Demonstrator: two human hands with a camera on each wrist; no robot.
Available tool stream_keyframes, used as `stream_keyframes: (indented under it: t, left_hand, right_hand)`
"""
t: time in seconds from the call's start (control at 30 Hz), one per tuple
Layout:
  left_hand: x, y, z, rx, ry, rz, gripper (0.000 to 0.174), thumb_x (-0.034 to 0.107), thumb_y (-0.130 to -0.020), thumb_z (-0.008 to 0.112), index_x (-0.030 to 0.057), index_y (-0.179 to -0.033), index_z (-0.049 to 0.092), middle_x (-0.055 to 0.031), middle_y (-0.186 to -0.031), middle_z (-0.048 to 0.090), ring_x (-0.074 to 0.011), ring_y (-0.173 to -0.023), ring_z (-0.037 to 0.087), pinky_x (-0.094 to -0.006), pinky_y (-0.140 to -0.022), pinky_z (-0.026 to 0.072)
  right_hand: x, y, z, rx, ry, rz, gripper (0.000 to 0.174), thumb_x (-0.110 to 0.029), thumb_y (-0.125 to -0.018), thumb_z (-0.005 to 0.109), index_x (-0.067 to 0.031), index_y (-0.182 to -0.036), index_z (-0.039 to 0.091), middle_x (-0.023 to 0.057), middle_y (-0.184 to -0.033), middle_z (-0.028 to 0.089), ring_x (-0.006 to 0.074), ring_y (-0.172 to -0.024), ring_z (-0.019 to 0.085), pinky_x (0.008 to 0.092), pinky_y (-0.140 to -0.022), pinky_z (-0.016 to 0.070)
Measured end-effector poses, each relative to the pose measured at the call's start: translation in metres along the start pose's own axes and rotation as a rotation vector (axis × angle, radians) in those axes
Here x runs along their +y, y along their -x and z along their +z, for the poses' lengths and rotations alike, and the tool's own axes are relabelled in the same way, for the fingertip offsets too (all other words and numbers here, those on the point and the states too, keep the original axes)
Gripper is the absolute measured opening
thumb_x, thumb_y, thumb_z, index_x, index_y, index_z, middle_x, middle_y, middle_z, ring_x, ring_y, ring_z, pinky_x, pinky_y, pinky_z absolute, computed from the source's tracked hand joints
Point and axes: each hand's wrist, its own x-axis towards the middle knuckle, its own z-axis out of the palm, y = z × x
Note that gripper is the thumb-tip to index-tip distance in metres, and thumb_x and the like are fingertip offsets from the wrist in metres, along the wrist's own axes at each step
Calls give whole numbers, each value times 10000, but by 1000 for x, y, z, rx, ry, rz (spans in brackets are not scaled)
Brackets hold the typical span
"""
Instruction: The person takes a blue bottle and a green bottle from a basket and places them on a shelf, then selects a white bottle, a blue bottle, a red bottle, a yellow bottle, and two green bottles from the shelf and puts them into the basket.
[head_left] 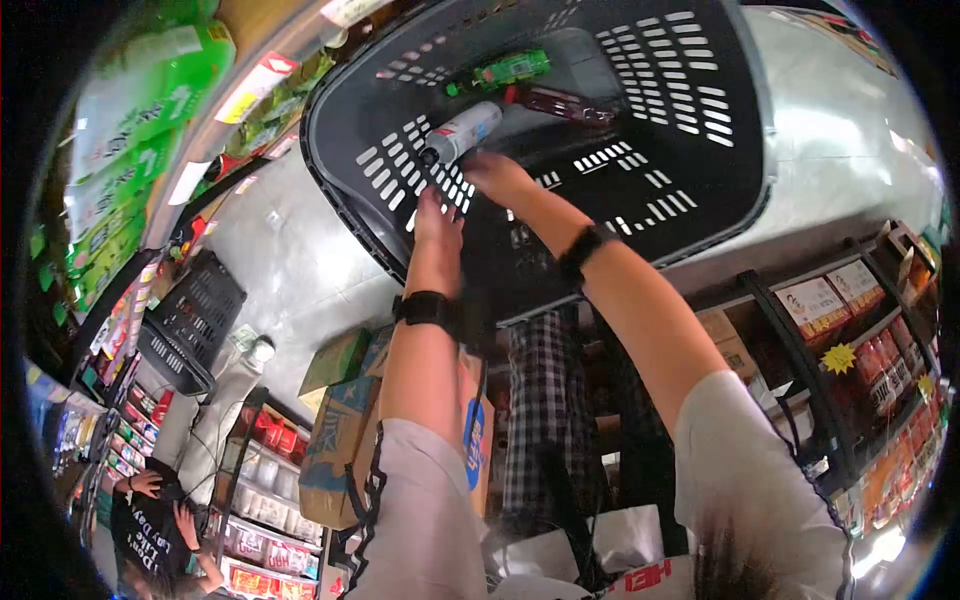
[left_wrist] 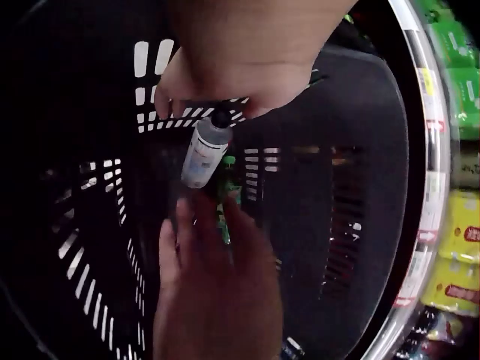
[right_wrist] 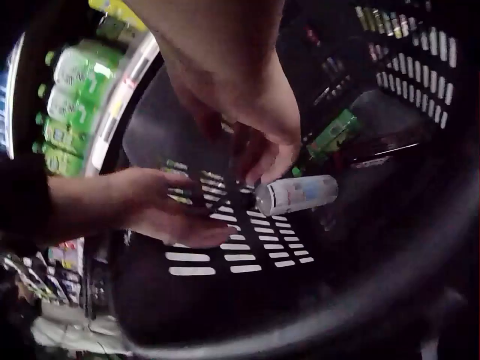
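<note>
White bottle (head_left: 470, 130) lies inside black basket (head_left: 340, 125); long axis slants away from me, dark-capped end pointing back between my hands. My right hand (head_left: 498, 178) nearer, just beside neck, fingers bent; cannot tell if they grasp. My left hand (head_left: 438, 218) near cap, fingers spread, holding nothing. Beyond bottle: green bottle (head_left: 514, 68), dark red bottle (head_left: 565, 105).

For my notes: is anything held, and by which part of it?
I cannot tell: the left hand and right hand are near the black cap of the white bottle; no clear grip shows.
</note>
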Motion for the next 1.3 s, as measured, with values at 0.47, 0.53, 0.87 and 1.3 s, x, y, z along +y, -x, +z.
stream_keyframes:
  t: [0.47, 0.53, 0.87, 1.3]
  left_hand:
    - [10, -58, 22, -69, 110, -107, 635, 578, -804, 352, 146, -1265, 293, -89, -1264, 322, -277, -1123, 352, -435, -926, 286]
    - [1, -62, 17, -121, 12, -7, 635, 558, -813, 356, 129, -1274, 275, -95, -1257, 329, -290, -1130, 347, -451, -932, 273]
    - [-47, 49, -8, -679, -87, -34, 637, 430, -846, 396, 85, -1322, 149, -196, -1352, 170, -338, -1162, 342, -527, -914, 307]
    - [-41, 492, -30, -1130, 206, 114, 391, 341, -871, 400, 64, -1139, 465, -78, -1097, 541, -195, -997, 527, -350, -854, 422]
  right_hand:
    - [12, -76, 42, -294, 34, 389, 329, -312, -741, 540, -129, -1012, 568, 110, -943, 602, 244, -875, 582, 341, -751, 452]
    - [-7, -50, 13, -165, 272, 364, 293, -337, -740, 521, -132, -930, 609, 94, -894, 618, 262, -837, 593, 341, -717, 472]
    - [-92, 142, -79, -102, 579, -216, 208, -340, -657, 589, -188, -797, 617, 98, -707, 601, 300, -657, 581, 393, -603, 463]
    - [-361, 532, -261, 47, 191, -684, 412, -146, -593, 741, -79, -962, 572, 78, -746, 569, 167, -578, 540, 267, -514, 433]
